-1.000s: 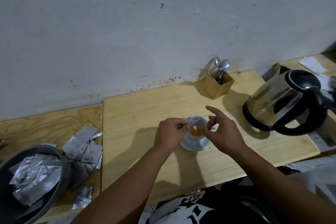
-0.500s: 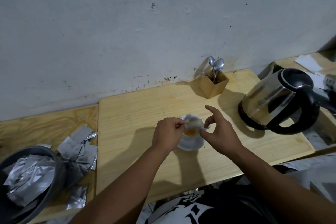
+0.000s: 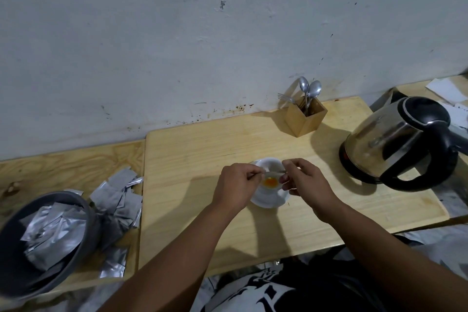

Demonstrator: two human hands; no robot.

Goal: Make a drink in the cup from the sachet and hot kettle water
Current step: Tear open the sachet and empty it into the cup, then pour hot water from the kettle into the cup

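Over cup [image 3: 270, 186] on tabletop [image 3: 192, 159]: left hand [image 3: 236, 185] and right hand [image 3: 307, 185] both pinching sachet [image 3: 273, 174] ends, emptying powder. Sachet handling light, limp, likely slippery; gripping corners best.

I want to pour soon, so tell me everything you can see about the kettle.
The kettle stands upright at the right end of the light wooden board, beyond the person's right hand, which does not touch it. Its body looks like shiny, reflective metal, narrowing upward to a black lid that is shut. A thick black loop handle curves down its right side, and a black base ring sits under it. Its water level cannot be seen.
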